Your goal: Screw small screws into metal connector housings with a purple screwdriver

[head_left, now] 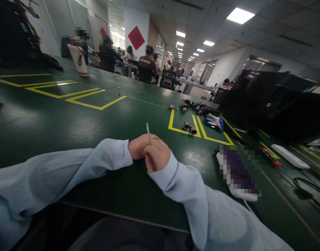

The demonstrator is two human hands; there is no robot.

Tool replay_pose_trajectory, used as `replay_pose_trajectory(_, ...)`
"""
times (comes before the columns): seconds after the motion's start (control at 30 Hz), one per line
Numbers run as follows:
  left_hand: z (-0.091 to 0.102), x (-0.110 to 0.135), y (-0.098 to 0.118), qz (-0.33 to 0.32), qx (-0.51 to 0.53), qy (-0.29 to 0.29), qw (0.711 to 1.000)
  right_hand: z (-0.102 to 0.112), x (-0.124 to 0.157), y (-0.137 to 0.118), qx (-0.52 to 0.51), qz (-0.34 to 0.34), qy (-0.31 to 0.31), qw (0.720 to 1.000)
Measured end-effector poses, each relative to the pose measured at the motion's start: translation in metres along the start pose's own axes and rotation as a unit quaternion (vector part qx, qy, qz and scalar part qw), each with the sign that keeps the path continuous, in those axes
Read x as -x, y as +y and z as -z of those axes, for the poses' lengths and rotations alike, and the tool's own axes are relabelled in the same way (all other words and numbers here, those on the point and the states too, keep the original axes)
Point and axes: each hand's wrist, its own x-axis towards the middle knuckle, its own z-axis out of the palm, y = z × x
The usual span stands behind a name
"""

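My right hand (160,153) is closed around a screwdriver (148,131), its thin metal shaft pointing up and its dark handle showing below the fingers. Against it, from the left, lies my left hand (139,145), with its back toward me. The right hand covers most of the left fingers, so what they do is hidden. Both hands are over the green table (110,122) near its front edge. Farther off to the right, two metal cylindrical connectors (189,128) rest by a yellow taped outline.
At right are a phone-like device (238,170) in a white case, a red-handled tool (271,157), a white bar (290,156), cables, and a white-and-blue glove (214,121). More metal connectors (184,107) lie behind. A paper cup (78,60) stands far left; people sit beyond.
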Motion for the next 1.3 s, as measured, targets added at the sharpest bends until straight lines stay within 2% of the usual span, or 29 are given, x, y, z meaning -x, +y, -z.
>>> replay_pose_trajectory(0.03, 0.001, 0.001, 0.002, 0.011, -0.001, 0.003, 1.000, 0.003, 0.000, 0.017, 0.028, -0.055, 0.019, 0.998)
replay_pose_trajectory(0.07, 0.001, 0.001, 0.003, 0.027, -0.004, 0.007, 1.000, 0.007, 0.001, 0.034, 0.070, -0.147, 0.025, 0.986)
replay_pose_trajectory(0.1, 0.001, 0.002, 0.004, 0.042, -0.009, 0.009, 0.999, 0.012, 0.003, 0.053, 0.122, -0.262, 0.030, 0.957)
replay_pose_trajectory(0.13, 0.000, 0.002, 0.004, 0.051, -0.013, 0.005, 0.999, 0.018, 0.005, 0.071, 0.148, -0.315, 0.038, 0.937)
replay_pose_trajectory(0.23, 0.000, 0.003, 0.003, 0.058, -0.014, -0.010, 0.998, 0.035, 0.016, 0.118, 0.193, -0.409, 0.049, 0.891)
replay_pose_trajectory(0.33, 0.003, 0.002, 0.004, 0.059, -0.015, -0.018, 0.998, 0.042, 0.028, 0.153, 0.211, -0.478, 0.040, 0.851)
replay_pose_trajectory(0.43, 0.006, 0.001, 0.007, 0.062, -0.020, -0.027, 0.998, 0.039, 0.036, 0.175, 0.212, -0.523, 0.023, 0.825)
replay_pose_trajectory(0.53, 0.006, 0.001, 0.007, 0.064, -0.020, -0.027, 0.997, 0.036, 0.040, 0.185, 0.209, -0.544, 0.016, 0.812)
replay_pose_trajectory(0.67, 0.001, 0.003, 0.002, 0.061, -0.017, -0.016, 0.998, 0.037, 0.042, 0.180, 0.214, -0.535, 0.008, 0.817)
replay_pose_trajectory(0.83, -0.001, 0.004, -0.001, 0.050, -0.007, -0.011, 0.999, 0.032, 0.044, 0.156, 0.214, -0.503, -0.010, 0.837)
replay_pose_trajectory(1.0, 0.002, 0.002, 0.003, 0.060, -0.020, -0.023, 0.998, 0.022, 0.046, 0.111, 0.193, -0.462, -0.038, 0.865)
replay_pose_trajectory(1.07, 0.002, 0.001, 0.005, 0.058, -0.016, -0.018, 0.998, 0.019, 0.046, 0.087, 0.166, -0.412, -0.055, 0.894)
replay_pose_trajectory(1.17, 0.000, 0.002, 0.007, 0.038, 0.010, 0.024, 0.999, 0.014, 0.045, 0.053, 0.113, -0.343, -0.062, 0.931)
replay_pose_trajectory(1.3, -0.002, 0.005, 0.009, -0.030, 0.071, 0.069, 0.995, 0.011, 0.041, 0.021, 0.046, -0.306, -0.072, 0.948)
